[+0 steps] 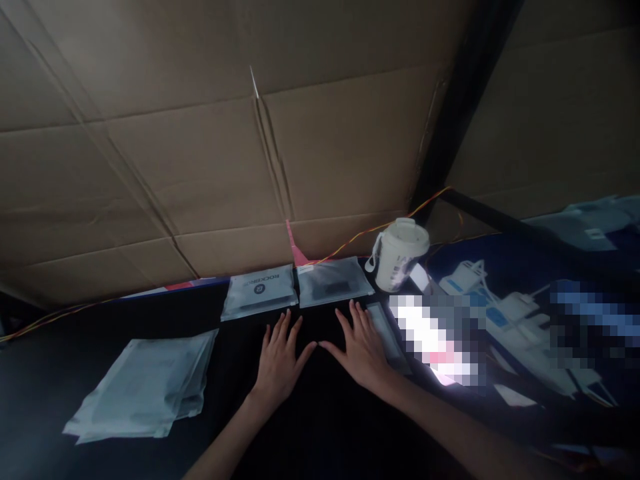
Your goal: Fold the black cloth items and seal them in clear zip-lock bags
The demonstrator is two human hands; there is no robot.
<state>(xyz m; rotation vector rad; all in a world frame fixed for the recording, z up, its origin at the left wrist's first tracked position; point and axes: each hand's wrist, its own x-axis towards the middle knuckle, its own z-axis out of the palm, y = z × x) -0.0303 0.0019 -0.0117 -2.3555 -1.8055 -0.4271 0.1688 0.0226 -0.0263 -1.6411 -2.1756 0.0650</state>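
Observation:
My left hand [279, 360] lies palm down on the black table surface, fingers spread, holding nothing. Just beyond its fingertips is a frosted zip bag [260, 291] with dark printed lettering. My right hand [361, 348] also rests flat with its fingers apart, its thumb close to the left thumb. Ahead of it lies a second frosted zip bag [334, 281] with something dark inside. Another flat pale bag [387, 337] sits along the right hand's outer side, partly covered by it. To the left of my left hand is a stack of frosted bags [145, 387].
A white lidded cup [401, 257] with a strap stands at the back right. Behind the table rises a cardboard wall [345, 147], with a red-yellow wire [360, 237] along its foot. A bright, pixelated area and several white packaging pieces [520, 310] lie to the right.

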